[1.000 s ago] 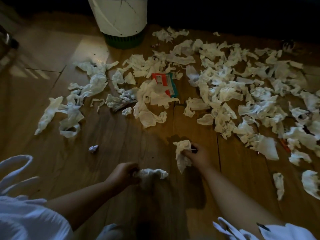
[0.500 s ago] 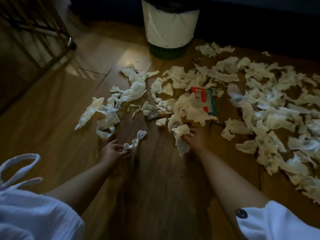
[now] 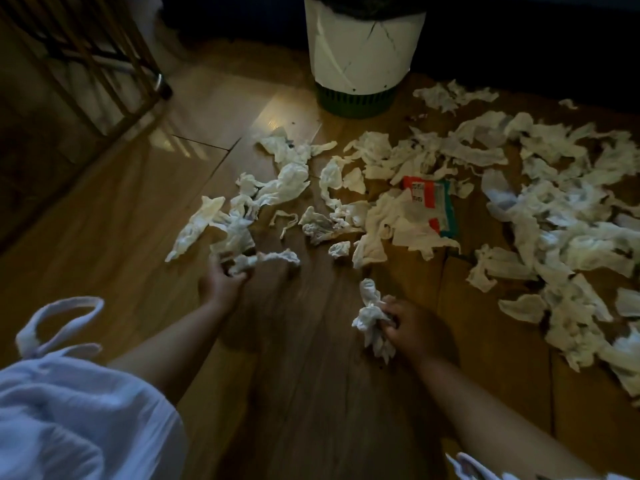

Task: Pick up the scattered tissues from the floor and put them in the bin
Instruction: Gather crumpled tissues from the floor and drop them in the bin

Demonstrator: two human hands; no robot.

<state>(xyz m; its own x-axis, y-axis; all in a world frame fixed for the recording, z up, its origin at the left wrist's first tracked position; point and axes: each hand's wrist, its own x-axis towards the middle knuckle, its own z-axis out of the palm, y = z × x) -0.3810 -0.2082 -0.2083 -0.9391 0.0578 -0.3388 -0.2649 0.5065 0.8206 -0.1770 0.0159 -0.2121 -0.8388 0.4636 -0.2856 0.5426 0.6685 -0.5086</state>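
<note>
Many crumpled white tissues (image 3: 540, 216) lie scattered over the wooden floor, thickest at the right. The bin (image 3: 360, 53), white-sided with a green base and a dark liner, stands at the top centre. My left hand (image 3: 221, 282) is closed on a twisted tissue (image 3: 266, 258) that trails to the right, right beside a small pile of tissues (image 3: 235, 233). My right hand (image 3: 412, 327) grips a bunched wad of tissue (image 3: 372, 317) just above the floor, nearer to me than the piles.
A red, white and teal tissue packet (image 3: 433, 199) lies among the tissues at centre right. A wooden slatted frame (image 3: 90, 60) stands at the upper left. My white clothing (image 3: 69, 420) fills the lower left corner. Bare floor (image 3: 114, 216) stretches left of the tissues.
My left hand has moved forward to the left pile with its tissue. My right hand has drawn back toward me with its wad. The view has shifted left, so the bin sits more central.
</note>
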